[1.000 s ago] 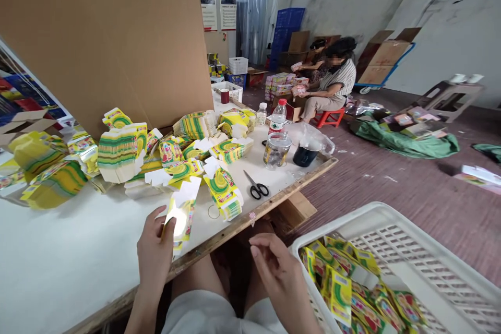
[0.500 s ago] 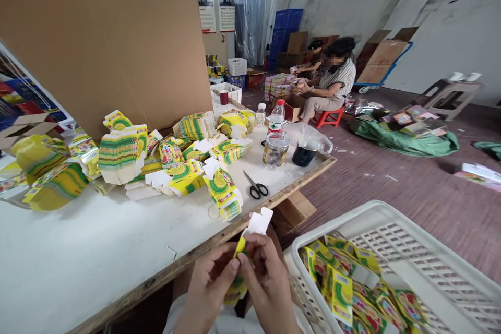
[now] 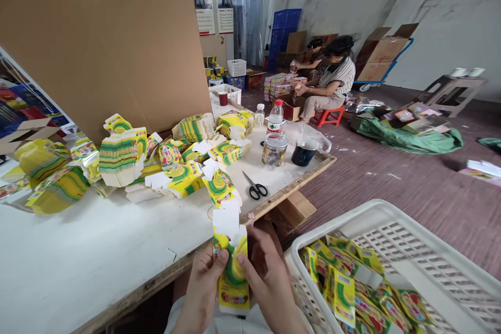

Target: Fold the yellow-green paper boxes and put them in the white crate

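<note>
Between my two hands is a yellow and green printed carton (image 3: 234,284), its white flaps sticking up at the far end. My left hand (image 3: 203,282) grips its left edge, thumb on the printed face. On the right edge, my right hand (image 3: 266,276) holds it with the thumb pressed on the front and the fingers curled behind. Just past the carton, a small bundle of flat cartons (image 3: 219,185) lies near the table edge. Black-handled scissors (image 3: 256,188) rest to the right of that bundle.
Stacks of flat cartons (image 3: 121,156) cover the back of the white table (image 3: 117,255), before a big cardboard sheet (image 3: 105,52). At right stands a white basket (image 3: 376,209) holding finished-looking cartons (image 3: 344,292). A bottle (image 3: 275,117), a clear tub (image 3: 275,150) and a dark cup (image 3: 303,154) stand near the corner. Two people sit beyond.
The carton has turned in my hands from edge-on to its broad printed face showing, with its flaps now further left. My hands have moved slightly apart.
</note>
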{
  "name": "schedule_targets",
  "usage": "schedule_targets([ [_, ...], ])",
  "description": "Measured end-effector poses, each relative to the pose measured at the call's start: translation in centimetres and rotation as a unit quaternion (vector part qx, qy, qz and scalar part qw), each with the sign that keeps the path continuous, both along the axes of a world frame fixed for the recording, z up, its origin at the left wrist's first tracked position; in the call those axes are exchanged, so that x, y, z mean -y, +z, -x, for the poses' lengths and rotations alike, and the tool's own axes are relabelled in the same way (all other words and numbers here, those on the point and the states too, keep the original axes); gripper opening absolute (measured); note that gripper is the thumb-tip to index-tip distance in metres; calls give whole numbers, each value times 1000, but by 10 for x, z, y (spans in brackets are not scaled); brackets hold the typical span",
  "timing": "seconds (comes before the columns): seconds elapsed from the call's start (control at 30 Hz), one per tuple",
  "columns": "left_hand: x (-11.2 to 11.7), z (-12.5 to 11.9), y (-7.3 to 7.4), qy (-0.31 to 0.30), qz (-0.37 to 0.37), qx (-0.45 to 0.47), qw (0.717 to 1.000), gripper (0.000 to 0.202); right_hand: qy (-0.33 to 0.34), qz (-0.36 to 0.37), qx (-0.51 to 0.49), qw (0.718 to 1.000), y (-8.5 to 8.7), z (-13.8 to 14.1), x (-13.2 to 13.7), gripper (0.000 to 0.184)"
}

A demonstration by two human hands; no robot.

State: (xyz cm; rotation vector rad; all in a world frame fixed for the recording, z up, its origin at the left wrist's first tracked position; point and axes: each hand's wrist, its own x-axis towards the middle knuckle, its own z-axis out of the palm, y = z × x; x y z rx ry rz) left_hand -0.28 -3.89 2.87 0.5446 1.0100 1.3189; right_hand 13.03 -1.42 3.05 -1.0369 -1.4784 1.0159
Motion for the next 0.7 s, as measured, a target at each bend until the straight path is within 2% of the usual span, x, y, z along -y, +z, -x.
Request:
schedule_targets([
  [0.03,-1,1,-1,4,-2,-26,1000,42,29,5,13,999,0,-1,-2,19],
  [0.1,-2,3,-4,22,-15,-94,995,42,58,7,28,998,0,-4,-3,24],
  [0.2,-2,1,-7,37,-46,-179,982,43,38,19,33,999,-4,-7,-4,26],
  [0.3,0,-4,-7,48,-70,-196,977,54,15,33,13,999,-7,-12,-5,23],
  [0.37,2,-4,-4,45,-86,-179,979,59,4,18,-4,1000,-8,-16,-7,30],
  [0.47,5,1,3,-19,-100,-156,982,67,32,2,-4,999,-5,-25,-8,37],
  [0.6,9,12,6,-116,-95,-122,981,65,123,43,-5,991,4,-37,-9,34],
  [0.7,11,11,0,-144,-73,-94,982,57,120,41,17,992,7,-40,-11,28],
])
